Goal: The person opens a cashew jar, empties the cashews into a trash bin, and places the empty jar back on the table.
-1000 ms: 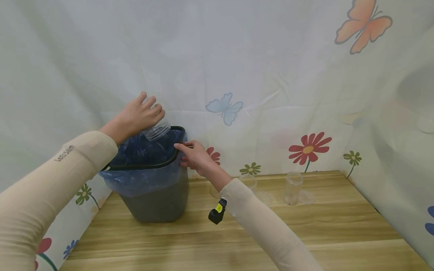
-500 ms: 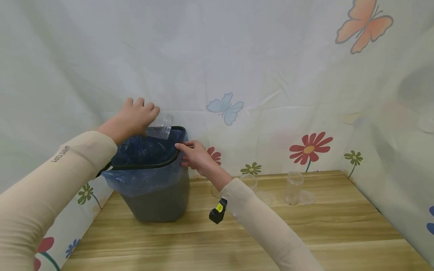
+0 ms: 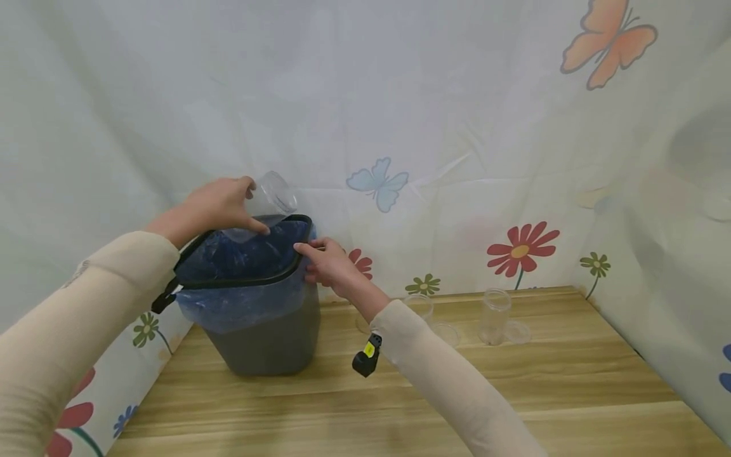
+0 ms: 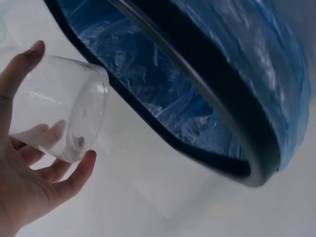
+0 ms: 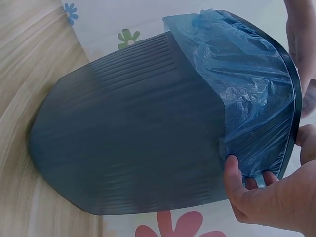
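Over the bin's opening, my left hand [image 3: 219, 203] grips a clear plastic jar [image 3: 275, 190], which lies tilted with one end up to the right. In the left wrist view, the thumb is on one side of the jar [image 4: 59, 103] and the fingers curl round the other; I see nothing inside it. My right hand [image 3: 331, 263] holds the near right part of the grey trash bin [image 3: 257, 346], thumb at its black rim. In the right wrist view, its fingers press the blue bag [image 5: 247, 94] folded over the bin's outside.
On the wooden table [image 3: 400, 406], to the right, stand a clear jar [image 3: 493, 320] with a clear lid [image 3: 517, 332] and another jar [image 3: 419, 307] with a lid [image 3: 447, 334], partly behind my right sleeve. A flower-print curtain [image 3: 457, 127] hangs behind.
The left hand has turned over, bringing the jar from mouth-down above the bin, through level, to tilted with its right end raised. My right hand and the bin stay put.
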Available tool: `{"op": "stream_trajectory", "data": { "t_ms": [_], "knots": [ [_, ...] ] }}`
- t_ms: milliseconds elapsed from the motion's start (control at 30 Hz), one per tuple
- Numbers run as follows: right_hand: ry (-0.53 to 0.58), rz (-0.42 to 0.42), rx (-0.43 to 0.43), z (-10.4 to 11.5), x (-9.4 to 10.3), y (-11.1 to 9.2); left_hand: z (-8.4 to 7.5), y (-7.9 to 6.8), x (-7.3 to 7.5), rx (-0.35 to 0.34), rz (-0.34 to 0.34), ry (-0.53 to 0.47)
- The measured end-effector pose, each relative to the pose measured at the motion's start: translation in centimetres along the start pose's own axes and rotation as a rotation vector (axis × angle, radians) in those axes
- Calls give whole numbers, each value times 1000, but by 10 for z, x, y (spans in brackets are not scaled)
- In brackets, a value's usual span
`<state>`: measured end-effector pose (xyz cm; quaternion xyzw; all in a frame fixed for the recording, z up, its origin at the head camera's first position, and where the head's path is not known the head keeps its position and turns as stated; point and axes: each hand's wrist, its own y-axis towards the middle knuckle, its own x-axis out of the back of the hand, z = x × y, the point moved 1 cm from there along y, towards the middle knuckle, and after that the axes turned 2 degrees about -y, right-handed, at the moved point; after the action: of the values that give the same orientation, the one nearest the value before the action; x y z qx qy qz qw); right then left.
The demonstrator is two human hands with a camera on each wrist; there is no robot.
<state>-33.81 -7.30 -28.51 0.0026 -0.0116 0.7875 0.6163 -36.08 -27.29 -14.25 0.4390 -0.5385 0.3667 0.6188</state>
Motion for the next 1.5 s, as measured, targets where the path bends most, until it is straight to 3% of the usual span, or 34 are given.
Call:
{"op": "stream_trajectory", "data": {
  "t_ms": [233, 367, 467, 567, 733, 867, 967, 1100, 1233, 1500],
  "knots": [
    [-64, 90, 33, 4, 9, 0, 4, -7, 0, 23, -36, -154],
    [-173, 181, 101, 2, 22, 0, -1, -10, -2, 23, -68, -203],
    [-297, 259, 176, 3, 34, -2, -7, -15, -3, 17, -89, -252],
    [-506, 304, 306, 5, 48, -4, -15, -23, -4, 16, -112, -326],
    [-892, 253, 541, 2, 77, -16, -33, -37, -3, 12, -151, -441],
    [-1052, 180, 634, -2, 103, -34, -47, -51, -4, -12, -186, -510],
    [-1166, 140, 690, -8, 120, -48, -57, -69, -9, -8, -209, -559],
    [-1297, 104, 692, -19, 140, -67, -74, -99, -23, -29, -209, -648],
    [-1334, 95, 656, -29, 159, -88, -91, -124, -45, -77, -190, -746],
    [-1340, 46, 676, -56, 187, -123, -117, -145, -114, -126, -123, -857]
  ]
}}
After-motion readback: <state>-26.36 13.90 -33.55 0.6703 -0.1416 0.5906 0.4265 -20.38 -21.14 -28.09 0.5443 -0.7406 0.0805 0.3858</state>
